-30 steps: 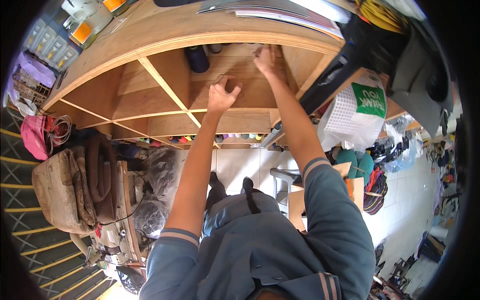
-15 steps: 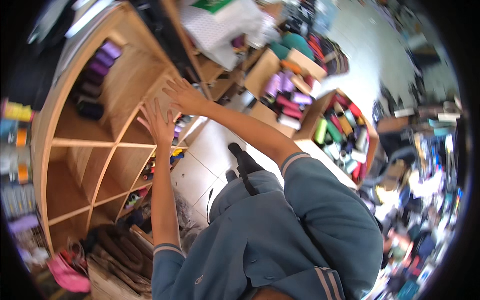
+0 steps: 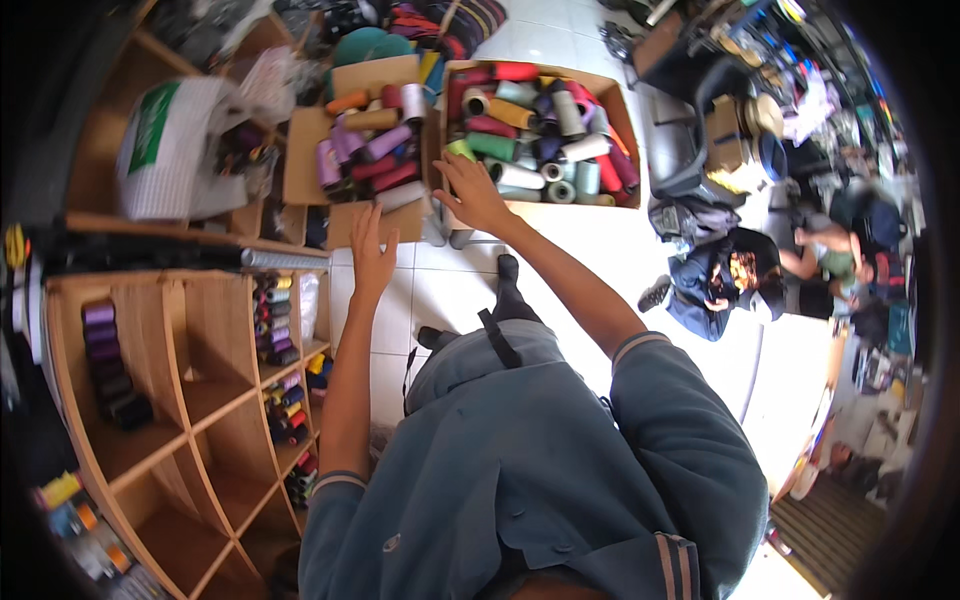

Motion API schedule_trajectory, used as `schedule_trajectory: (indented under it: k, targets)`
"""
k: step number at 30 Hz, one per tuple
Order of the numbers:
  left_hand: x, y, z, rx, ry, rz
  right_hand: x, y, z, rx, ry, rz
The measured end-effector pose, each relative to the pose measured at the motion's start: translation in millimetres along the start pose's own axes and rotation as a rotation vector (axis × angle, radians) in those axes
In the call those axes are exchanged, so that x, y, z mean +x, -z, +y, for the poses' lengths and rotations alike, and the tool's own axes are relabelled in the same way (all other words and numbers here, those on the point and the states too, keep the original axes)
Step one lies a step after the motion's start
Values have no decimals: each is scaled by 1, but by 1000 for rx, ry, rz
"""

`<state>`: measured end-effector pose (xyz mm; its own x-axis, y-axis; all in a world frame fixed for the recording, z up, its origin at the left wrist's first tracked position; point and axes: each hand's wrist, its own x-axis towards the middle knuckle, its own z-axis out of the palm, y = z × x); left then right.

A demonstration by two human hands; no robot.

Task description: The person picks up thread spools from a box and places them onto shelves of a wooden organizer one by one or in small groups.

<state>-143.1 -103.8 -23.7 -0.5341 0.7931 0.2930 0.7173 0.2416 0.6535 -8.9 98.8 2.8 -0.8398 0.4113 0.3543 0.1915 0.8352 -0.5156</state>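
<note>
My left hand (image 3: 374,252) is open and holds nothing, its fingers stretched toward the lower flap of a cardboard box (image 3: 306,180). That box holds thread spools in purple, pink, orange and white, a light purple spool (image 3: 388,143) among them. My right hand (image 3: 474,196) is open too, fingers spread, at the near left corner of a second cardboard box (image 3: 628,205). Whether its fingertips touch the box or a spool, I cannot tell. Inside lie many cone spools, such as a green spool (image 3: 492,146), a red spool (image 3: 515,71) and a white spool (image 3: 583,149).
A wooden shelf (image 3: 186,438) with square compartments stands at my left, a row of purple to black spools (image 3: 104,360) in one. Behind it sits a white bag (image 3: 170,150) on another shelf. To the right are a dark chair (image 3: 675,150) and people (image 3: 735,280).
My view has turned right, away from the shelf. Both empty hands have moved from the shelf compartments over to the boxes of spools.
</note>
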Motion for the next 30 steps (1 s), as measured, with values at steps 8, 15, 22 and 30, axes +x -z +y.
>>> schedule_trajectory:
  k: [8, 15, 22, 30]
  targets:
    - [128, -138, 112, -94, -208, -72, -47, 104, 145, -77, -246, 158]
    - [225, -216, 180, 30, -400, -132, -40, 166, 258, -115, -410, 238]
    - [283, -255, 198, 353, -540, -342, -12, 156, 341, -8, -479, 24]
    - [285, -242, 204, 652, -544, -532, 15, 146, 342, 44, -571, -90]
